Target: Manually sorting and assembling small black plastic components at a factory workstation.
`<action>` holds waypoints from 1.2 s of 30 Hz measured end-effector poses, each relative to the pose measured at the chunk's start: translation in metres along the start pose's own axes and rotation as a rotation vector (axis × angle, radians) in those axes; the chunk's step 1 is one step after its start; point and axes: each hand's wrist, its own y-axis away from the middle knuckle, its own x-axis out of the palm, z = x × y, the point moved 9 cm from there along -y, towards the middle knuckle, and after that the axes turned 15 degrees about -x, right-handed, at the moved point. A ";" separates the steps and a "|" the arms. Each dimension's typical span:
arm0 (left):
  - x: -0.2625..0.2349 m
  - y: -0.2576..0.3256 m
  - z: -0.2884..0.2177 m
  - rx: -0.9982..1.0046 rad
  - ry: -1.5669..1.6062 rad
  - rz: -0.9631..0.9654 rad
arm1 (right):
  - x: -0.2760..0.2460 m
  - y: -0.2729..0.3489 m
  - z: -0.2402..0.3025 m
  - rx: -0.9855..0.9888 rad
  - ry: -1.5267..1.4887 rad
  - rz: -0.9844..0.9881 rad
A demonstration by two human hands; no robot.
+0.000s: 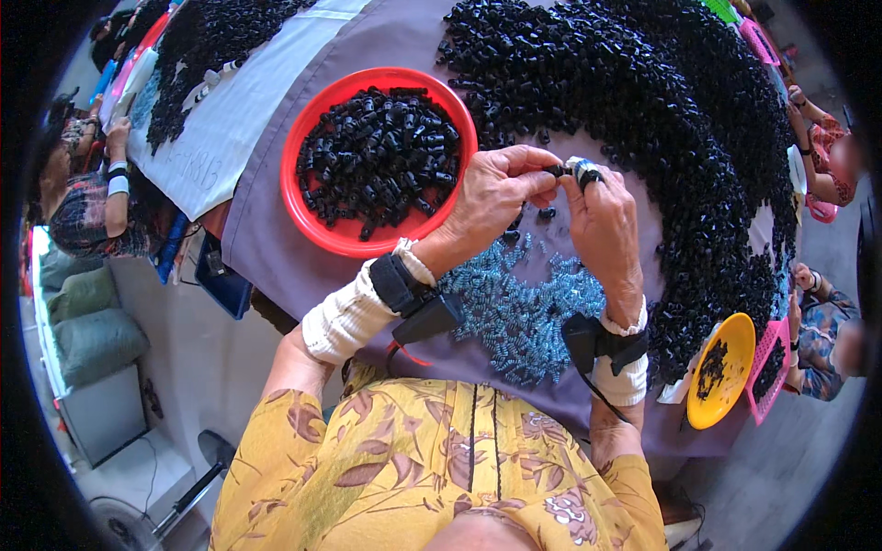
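Note:
In front of me both hands meet over the table, fingertips almost touching. My left hand [501, 195] pinches a small black plastic part [555, 170] between thumb and fingers. My right hand [602, 216] is closed at the other end of that part, with something white and blue [581, 167] at its fingertips; I cannot make out whether this is a wrapping or a held piece. Just below the hands lie small blue metal springs [524, 308] in a loose spread. Left of my left hand stands a red round tray [303, 207] filled with black plastic parts [377, 151].
A large heap of black parts [588, 73] curves along the far and right side of the purple-grey tablecloth [276, 174]. A yellow bowl [742, 363] and a pink basket [776, 372] stand at the right edge. Other people sit at left and right.

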 end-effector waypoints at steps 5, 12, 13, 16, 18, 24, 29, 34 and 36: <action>0.002 0.002 -0.003 0.009 -0.081 -0.024 | 0.002 0.004 -0.002 -0.018 -0.018 0.039; 0.000 0.002 -0.003 0.008 -0.196 -0.038 | 0.008 0.005 -0.001 -0.046 -0.038 0.112; -0.001 0.002 -0.003 0.007 -0.208 -0.037 | 0.010 0.006 -0.002 -0.036 -0.044 0.125; -0.001 0.002 -0.007 0.014 -0.220 -0.044 | 0.013 0.005 -0.001 -0.060 -0.009 0.143; -0.001 0.000 -0.005 0.007 -0.234 -0.045 | 0.013 0.005 0.000 -0.072 0.001 0.141; -0.001 -0.001 -0.004 -0.010 -0.325 -0.045 | 0.021 0.008 -0.005 -0.065 -0.077 0.138; -0.011 0.000 0.009 -0.156 -0.094 -0.002 | 0.025 0.002 -0.008 -0.051 -0.130 0.156; -0.010 -0.001 0.024 -0.196 0.050 0.009 | 0.020 -0.001 0.003 -0.067 0.076 0.149; -0.008 0.000 0.029 -0.228 0.107 -0.018 | 0.019 -0.003 0.002 -0.071 0.095 0.101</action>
